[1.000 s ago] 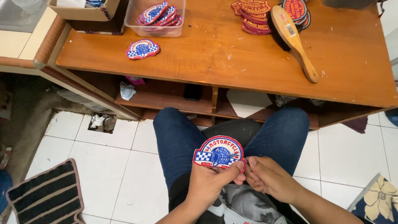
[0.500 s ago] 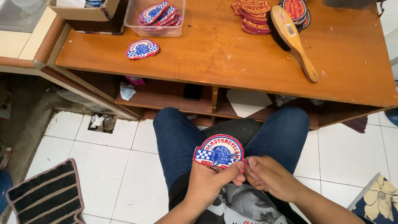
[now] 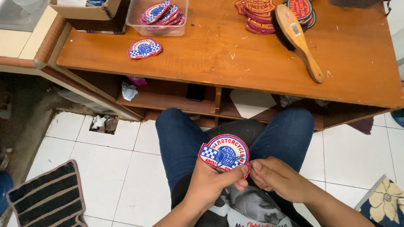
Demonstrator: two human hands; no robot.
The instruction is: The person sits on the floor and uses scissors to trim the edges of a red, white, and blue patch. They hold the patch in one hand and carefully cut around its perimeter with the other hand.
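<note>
Head view: the left hand (image 3: 212, 185) pinches a round embroidered patch (image 3: 225, 152) by its lower edge, thumb across the front, holding it face-up over the lap, between the 2 knees. The right hand (image 3: 275, 178) sits just right of it, fingers curled narrow, fingertips touching the patch's lower right rim; whether it grips anything small there I cannot tell. The patch lies up and left of the right hand, and both hands meet at that 1 corner. On the tabletop (image 3: 235, 59), well apart, lie 1 loose patch (image 3: 144, 48), a clear tub (image 3: 158, 17) of more, and a wooden brush (image 3: 299, 38).
</note>
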